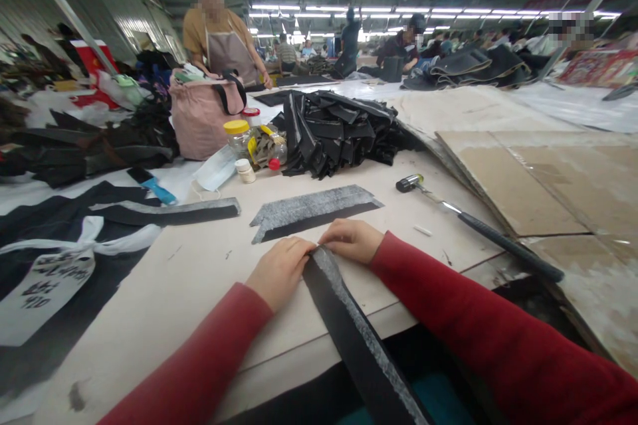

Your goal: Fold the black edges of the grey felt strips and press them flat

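A long black fabric strip (343, 319) with a grey, speckled edge runs from the table over its near edge toward me. At its far end my left hand (283, 269) has its fingers closed on the strip's left corner. My right hand (351, 239) pinches the same end from the right, the fingertips of both hands almost meeting. Just beyond my hands lies a grey-and-black piece (319, 206) with angled ends, flat on the table. Farther left is another narrow black strip (174, 211) with a grey edge.
A hammer (478, 229) lies at the right beside stacked cardboard (538, 179). Behind are a heap of black strips (339, 129), a yellow-lidded jar (238, 136), a white bottle (244, 171) and a pink bag (204, 113). Tagged dark fabric (94, 292) covers the left. A co-worker (222, 33) stands across the table.
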`<state>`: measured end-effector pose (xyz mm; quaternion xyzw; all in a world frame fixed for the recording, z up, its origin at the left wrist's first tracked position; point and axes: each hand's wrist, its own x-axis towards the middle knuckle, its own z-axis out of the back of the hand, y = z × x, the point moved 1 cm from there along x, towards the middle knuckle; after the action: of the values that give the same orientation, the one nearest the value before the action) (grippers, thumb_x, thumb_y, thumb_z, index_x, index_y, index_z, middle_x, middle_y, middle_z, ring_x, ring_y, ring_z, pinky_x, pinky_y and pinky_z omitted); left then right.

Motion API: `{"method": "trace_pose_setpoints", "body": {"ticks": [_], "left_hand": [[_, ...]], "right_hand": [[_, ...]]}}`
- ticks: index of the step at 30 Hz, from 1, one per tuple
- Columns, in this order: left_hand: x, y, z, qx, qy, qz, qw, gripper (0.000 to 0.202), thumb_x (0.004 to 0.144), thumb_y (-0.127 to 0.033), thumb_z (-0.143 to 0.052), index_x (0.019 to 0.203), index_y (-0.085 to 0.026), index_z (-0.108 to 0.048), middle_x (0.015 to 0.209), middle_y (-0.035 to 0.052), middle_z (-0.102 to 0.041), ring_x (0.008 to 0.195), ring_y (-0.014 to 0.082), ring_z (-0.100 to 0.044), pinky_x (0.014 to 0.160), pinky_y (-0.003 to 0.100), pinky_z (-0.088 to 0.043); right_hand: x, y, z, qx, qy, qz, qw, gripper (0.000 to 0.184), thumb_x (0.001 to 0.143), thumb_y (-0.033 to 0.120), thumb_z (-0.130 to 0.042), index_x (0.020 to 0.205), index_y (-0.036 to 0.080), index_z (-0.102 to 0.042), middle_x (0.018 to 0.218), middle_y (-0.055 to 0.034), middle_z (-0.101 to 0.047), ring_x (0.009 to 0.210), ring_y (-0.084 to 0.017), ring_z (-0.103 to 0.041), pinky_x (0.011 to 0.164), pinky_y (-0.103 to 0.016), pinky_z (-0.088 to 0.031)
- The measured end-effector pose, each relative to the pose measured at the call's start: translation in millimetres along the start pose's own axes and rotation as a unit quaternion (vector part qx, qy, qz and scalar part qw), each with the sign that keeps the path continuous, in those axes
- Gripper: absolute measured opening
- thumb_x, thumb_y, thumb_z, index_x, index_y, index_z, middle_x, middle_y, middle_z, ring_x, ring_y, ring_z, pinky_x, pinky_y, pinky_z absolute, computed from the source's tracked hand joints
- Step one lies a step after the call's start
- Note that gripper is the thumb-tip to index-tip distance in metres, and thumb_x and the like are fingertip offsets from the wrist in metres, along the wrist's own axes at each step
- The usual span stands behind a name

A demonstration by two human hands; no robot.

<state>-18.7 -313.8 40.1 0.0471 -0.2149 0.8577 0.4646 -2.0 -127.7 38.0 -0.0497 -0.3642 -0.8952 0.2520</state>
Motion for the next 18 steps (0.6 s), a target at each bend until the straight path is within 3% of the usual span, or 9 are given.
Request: {"method": "trace_pose_setpoints", "body": {"ticks": [6, 11, 18], "left_hand": [[-1, 0, 0.3, 0.019, -0.010, -0.023, 1.000, 0.024, 0.081, -0.012, -0.037, 0.096, -0.017, -0.055, 0.094, 0.0048, -0.057, 0.088, 0.0161, -0.050, 0.081, 0.031, -0.042], [0, -3, 1.6, 0.062, 0.033, -0.042, 0.997, 0.025, 0.081, -0.010, -0.037, 0.097, -0.016, -0.055, 0.093, 0.0058, -0.055, 0.089, 0.0179, -0.047, 0.082, 0.032, -0.040], [15, -10, 10.8, 0.102, 0.102, -0.061, 0.988, 0.020, 0.083, -0.020, -0.037, 0.079, -0.016, -0.057, 0.079, 0.0047, -0.052, 0.075, 0.0177, -0.045, 0.071, 0.032, -0.039]], "right_hand": [[-1, 1, 1, -0.075, 0.015, 0.058, 0.995, 0.020, 0.072, 0.008, -0.049, 0.083, 0.016, -0.064, 0.080, -0.0038, -0.055, 0.073, -0.012, -0.052, 0.069, -0.023, -0.042], [-2, 5, -2, -0.153, 0.040, 0.099, 0.982, 0.021, 0.072, 0.007, -0.047, 0.082, 0.015, -0.063, 0.080, -0.0061, -0.056, 0.075, -0.014, -0.050, 0.070, -0.026, -0.040], [-7, 13, -5, -0.201, 0.051, 0.069, 0.976, 0.020, 0.076, 0.011, -0.045, 0.083, 0.015, -0.062, 0.085, -0.0082, -0.055, 0.081, -0.017, -0.046, 0.075, -0.030, -0.038]]}}
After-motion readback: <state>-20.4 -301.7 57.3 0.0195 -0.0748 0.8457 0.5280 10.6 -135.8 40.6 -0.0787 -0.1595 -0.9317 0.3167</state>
